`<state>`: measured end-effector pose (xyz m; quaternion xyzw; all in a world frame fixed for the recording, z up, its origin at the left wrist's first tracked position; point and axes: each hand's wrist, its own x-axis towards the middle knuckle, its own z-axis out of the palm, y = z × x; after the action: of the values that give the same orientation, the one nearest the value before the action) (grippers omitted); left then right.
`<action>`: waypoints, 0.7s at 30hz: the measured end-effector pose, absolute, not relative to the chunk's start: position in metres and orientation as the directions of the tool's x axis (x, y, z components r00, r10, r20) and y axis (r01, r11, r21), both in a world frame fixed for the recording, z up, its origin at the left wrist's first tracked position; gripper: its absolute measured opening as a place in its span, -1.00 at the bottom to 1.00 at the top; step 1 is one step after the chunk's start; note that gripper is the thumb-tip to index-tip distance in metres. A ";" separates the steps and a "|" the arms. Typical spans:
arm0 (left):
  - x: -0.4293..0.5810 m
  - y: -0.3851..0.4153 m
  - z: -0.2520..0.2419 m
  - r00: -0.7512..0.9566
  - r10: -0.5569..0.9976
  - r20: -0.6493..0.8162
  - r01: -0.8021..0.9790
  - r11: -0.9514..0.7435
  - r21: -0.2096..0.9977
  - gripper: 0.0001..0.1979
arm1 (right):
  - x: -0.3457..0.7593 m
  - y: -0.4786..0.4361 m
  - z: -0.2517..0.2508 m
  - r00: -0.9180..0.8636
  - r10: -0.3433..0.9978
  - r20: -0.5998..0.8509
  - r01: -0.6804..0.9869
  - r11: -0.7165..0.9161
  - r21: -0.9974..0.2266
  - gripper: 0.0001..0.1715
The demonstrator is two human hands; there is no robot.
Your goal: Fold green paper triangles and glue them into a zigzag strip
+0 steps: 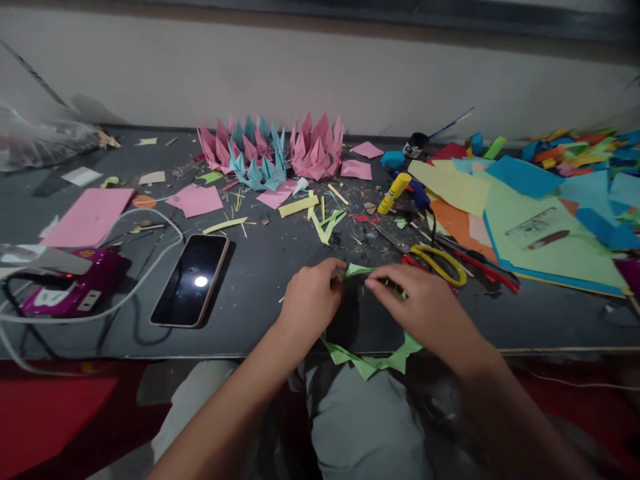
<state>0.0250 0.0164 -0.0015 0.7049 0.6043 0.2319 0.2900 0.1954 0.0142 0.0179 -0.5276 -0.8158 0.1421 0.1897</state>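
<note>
A ring of folded green paper (367, 367) with pointed segments hangs over the front edge of the table, its lower part in front of my lap. My left hand (314, 290) pinches the ring at its upper left. On the opposite side, my right hand (413, 293) has thumb and forefinger closed on the paper near the top. Between the two hands a short green stretch of the ring shows. The fingers hide the parts they grip. Scissors with yellow handles (440, 263) lie just beyond my right hand.
Pink and blue folded-paper crowns (317, 150) stand by the wall. A phone (191, 280) lies to the left, near a purple power strip (75, 283) and white cable. A yellow glue stick (394, 193) and coloured paper sheets (530, 233) lie to the right. Paper scraps litter the middle.
</note>
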 end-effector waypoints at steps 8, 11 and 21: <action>0.030 0.010 0.006 0.121 0.991 0.054 0.375 -0.096 0.922 -0.80 | 0.183 0.014 0.019 -0.348 0.928 -0.135 0.685 0.153 -0.713 -0.48; 0.032 0.008 0.005 0.121 0.989 0.083 0.235 -0.109 0.966 -0.77 | 0.186 0.026 0.030 -0.384 0.915 -0.119 0.704 0.207 -0.679 -0.50; 0.011 0.011 0.018 -0.003 0.947 0.320 0.521 -0.272 0.809 -0.90 | 0.191 0.043 0.041 -0.568 0.818 -0.092 0.761 0.479 -0.439 -0.75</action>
<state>0.0110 0.0107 0.0183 0.6635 0.5532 0.4424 0.2411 0.1908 0.0425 0.0411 -0.4603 -0.8574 0.2209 0.0650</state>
